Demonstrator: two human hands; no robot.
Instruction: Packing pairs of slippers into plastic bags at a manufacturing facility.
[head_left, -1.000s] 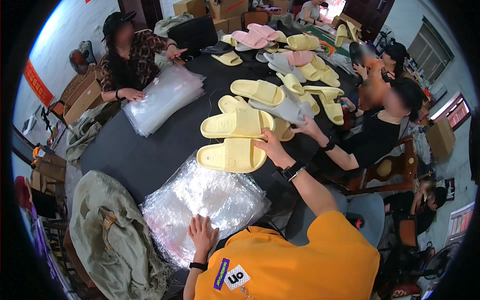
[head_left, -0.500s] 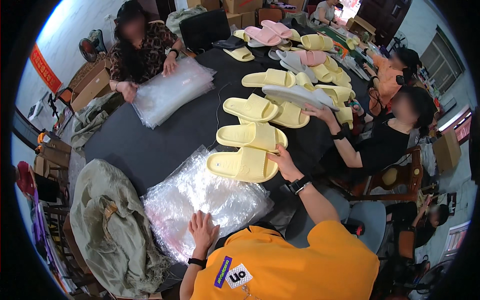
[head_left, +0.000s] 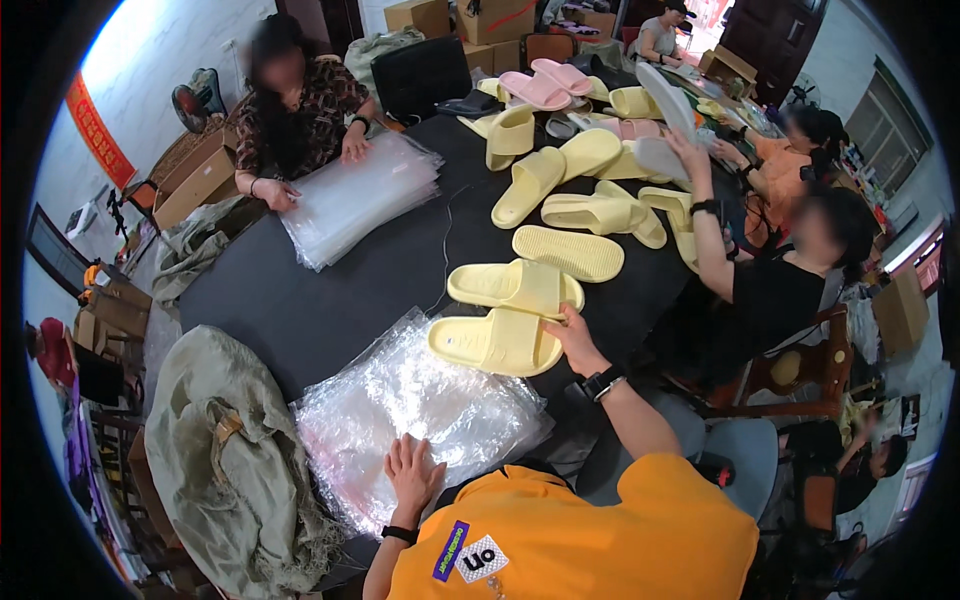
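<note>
My right hand (head_left: 578,345) grips the strap side of a pale yellow slide sandal (head_left: 470,343), toe toward me on the right. A second yellow slide (head_left: 490,285) lies just beyond, alongside it. My left hand (head_left: 413,472) rests with fingers stretched out on a pile of clear plastic bags (head_left: 375,400). The held slide is over the far right part of that pile. Farther back, another yellow slide (head_left: 568,253) shows its ribbed sole upward.
Yellow, pink and grey slides (head_left: 592,155) are heaped at the back of the dark table (head_left: 330,310). Across from me, a person handles a stack of clear bags (head_left: 365,200). At right, a person raises grey slides (head_left: 668,105). A grey-green sack (head_left: 215,450) stands left.
The person at right has lifted the grey slides up and away, and several yellow slides have shifted, one now sole up. My hands keep nearly the same places.
</note>
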